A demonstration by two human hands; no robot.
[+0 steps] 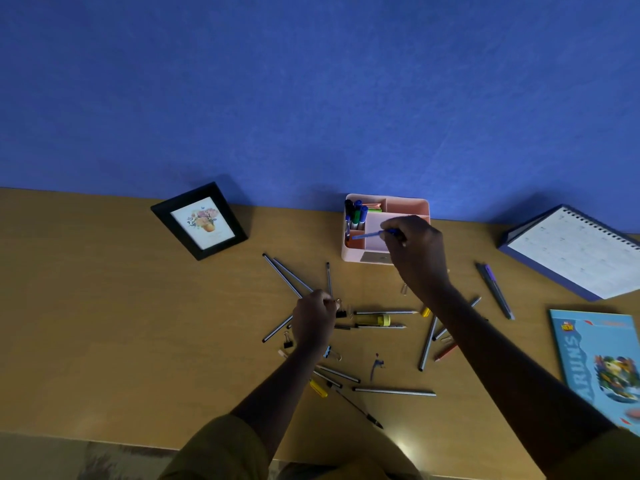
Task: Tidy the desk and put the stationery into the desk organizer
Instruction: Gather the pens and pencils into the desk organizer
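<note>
Head view: we see the right hand (414,251) poised over the pink desk organizer (408,204), which stands at the back of the wooden desk (138,323) against the blue wall. Its fingertips pinch a blue pen (372,234) that lies nearly level above the organizer's front compartments, its free end pointing left. In the organizer's left rear compartment we see several markers (356,213) standing upright.

The left hand (313,318) rests low on the desk among the scattered grey pens (284,275), fingers curled inward just beside a black binder clip (341,312); we cannot tell whether they grip anything. To the right of that hand lie a yellow highlighter (375,320) and more pens, and a black pen (356,407) lies nearer the desk's front edge.

Further off we note a purple pen (497,289) on the right, a framed flower picture (199,221) leaning at the left, a spiral calendar (575,251) at the far right, and a light blue book (599,358) below it.
</note>
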